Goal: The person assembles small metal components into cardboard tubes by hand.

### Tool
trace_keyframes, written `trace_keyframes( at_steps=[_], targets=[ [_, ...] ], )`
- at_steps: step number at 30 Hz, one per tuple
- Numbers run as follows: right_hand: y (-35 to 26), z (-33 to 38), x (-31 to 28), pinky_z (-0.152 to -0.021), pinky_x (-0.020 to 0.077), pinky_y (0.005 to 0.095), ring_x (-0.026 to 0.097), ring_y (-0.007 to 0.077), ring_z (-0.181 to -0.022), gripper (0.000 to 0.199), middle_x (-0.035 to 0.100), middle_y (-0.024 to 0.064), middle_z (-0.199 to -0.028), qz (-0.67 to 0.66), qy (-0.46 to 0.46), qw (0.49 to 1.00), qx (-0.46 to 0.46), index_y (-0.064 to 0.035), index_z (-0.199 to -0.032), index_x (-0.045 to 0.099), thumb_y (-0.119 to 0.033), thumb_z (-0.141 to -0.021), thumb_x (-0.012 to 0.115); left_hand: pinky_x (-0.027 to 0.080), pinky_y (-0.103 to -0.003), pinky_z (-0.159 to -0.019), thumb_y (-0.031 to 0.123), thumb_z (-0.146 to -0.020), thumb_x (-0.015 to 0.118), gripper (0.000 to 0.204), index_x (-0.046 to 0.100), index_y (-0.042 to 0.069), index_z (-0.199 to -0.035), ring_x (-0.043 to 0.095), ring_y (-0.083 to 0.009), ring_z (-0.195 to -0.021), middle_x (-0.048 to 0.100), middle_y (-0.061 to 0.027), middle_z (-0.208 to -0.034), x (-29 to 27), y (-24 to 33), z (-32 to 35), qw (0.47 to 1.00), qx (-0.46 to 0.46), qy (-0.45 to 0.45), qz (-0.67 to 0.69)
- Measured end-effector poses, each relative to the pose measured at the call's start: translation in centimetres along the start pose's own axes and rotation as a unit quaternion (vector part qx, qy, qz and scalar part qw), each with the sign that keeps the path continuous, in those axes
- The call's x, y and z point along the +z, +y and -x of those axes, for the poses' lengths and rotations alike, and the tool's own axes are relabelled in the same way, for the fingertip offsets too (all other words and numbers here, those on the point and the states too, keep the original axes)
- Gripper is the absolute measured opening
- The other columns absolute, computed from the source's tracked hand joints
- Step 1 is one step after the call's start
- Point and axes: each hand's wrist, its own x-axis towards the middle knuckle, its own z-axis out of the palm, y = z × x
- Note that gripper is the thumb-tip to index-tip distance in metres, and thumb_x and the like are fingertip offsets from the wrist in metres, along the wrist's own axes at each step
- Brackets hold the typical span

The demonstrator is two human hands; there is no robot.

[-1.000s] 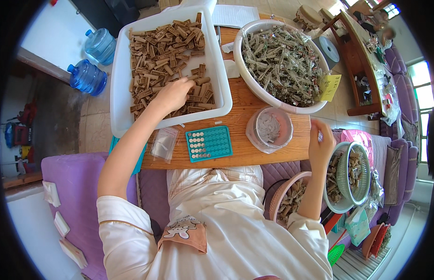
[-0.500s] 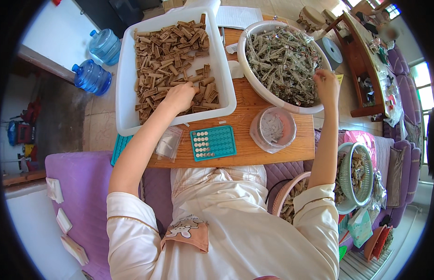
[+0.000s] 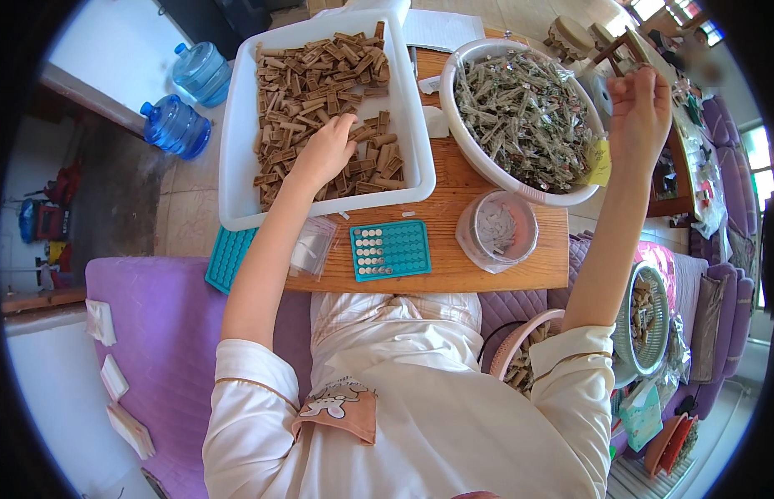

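Observation:
My left hand (image 3: 327,151) hovers over the white tray (image 3: 422,158), above a heap of brown, trough-shaped pieces (image 3: 316,104). Its thumb and fingers stand apart, with nothing visible between them. Raised past the right rim of a round white basin (image 3: 497,177) is my right hand (image 3: 641,112), its fingers curled in; what they hold, if anything, I cannot make out. Many small clear-wrapped items (image 3: 520,116) fill the basin. A yellow tag (image 3: 600,163) sits at its right edge.
On the wooden table (image 3: 441,270) lie a teal mold tray (image 3: 412,249) with silvery discs, clear plastic bags (image 3: 310,249) and a bag-lined tub (image 3: 528,241) of white strips. Another teal tray (image 3: 229,258) sticks out at left. Baskets (image 3: 649,358) of brown pieces stand at my right.
My right hand has moved up and to the right, away from the basin's edge. The left hand has lifted off the brown pieces, its fingers opening. The view has shifted slightly.

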Motion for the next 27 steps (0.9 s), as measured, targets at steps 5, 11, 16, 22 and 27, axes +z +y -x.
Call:
trace_keyframes(
  at_steps=[5, 11, 16, 22, 27],
  targets=[
    [0.5, 7.2, 5.2, -0.055, 0.0404, 0.0178, 0.049, 0.006, -0.061, 0.013, 0.054, 0.001, -0.071, 0.13, -0.055, 0.985, 0.095, -0.0025, -0.087, 0.051, -0.008, -0.08, 0.06, 0.047, -0.031, -0.071, 0.005, -0.077, 0.057, 0.013, 0.056, 0.001, -0.089, 0.055, -0.0219, -0.073, 0.05, -0.0093, -0.081, -2.0, 1.3, 0.3, 0.994, -0.016, -0.005, 0.111],
    [-0.5, 14.5, 8.6, -0.053, 0.0377, 0.0171, 0.047, 0.0046, -0.058, 0.013, 0.053, -0.001, -0.067, 0.218, -0.149, 0.951, 0.161, -0.0016, -0.082, 0.053, 0.0, -0.073, 0.063, 0.048, -0.028, -0.07, 0.003, -0.076, 0.058, 0.012, 0.055, 0.002, -0.087, 0.057, -0.0216, -0.081, 0.054, -0.0097, -0.092, -4.5, 7.4, 5.1, 0.981, 0.112, 0.119, 0.107],
    [-0.9, 20.1, 10.5, -0.048, 0.0402, 0.0216, 0.049, 0.0102, -0.051, 0.012, 0.055, 0.0051, -0.065, 0.256, -0.204, 0.94, 0.098, -0.0009, -0.08, 0.056, 0.002, -0.071, 0.062, 0.046, -0.03, -0.078, 0.002, -0.076, 0.058, 0.014, 0.053, 0.003, -0.09, 0.055, -0.0238, -0.097, 0.051, -0.0115, -0.108, -3.5, 11.8, 11.0, 0.942, 0.052, 0.061, 0.325],
    [-1.0, 23.9, 11.3, -0.042, 0.0396, 0.0243, 0.05, 0.0153, -0.046, 0.014, 0.054, 0.0072, -0.063, 0.281, -0.185, 0.939, 0.075, -0.0024, -0.078, 0.057, 0.004, -0.067, 0.064, 0.047, -0.032, -0.079, 0.003, -0.082, 0.054, 0.016, 0.05, 0.005, -0.097, 0.054, -0.0192, -0.097, 0.044, -0.0074, -0.115, -0.9, 13.6, 15.6, 0.645, -0.05, 0.112, 0.754],
    [-0.6, 25.7, 11.6, -0.045, 0.0418, 0.0283, 0.052, 0.0198, -0.051, 0.016, 0.055, 0.007, -0.064, 0.367, -0.209, 0.906, 0.03, -0.0037, -0.08, 0.058, 0.001, -0.066, 0.065, 0.048, -0.034, -0.082, 0.004, -0.085, 0.049, 0.027, 0.044, 0.008, -0.11, 0.053, -0.0211, -0.099, 0.045, -0.0085, -0.116, 0.9, 14.3, 16.7, 0.441, -0.165, 0.116, 0.875]
  ],
)
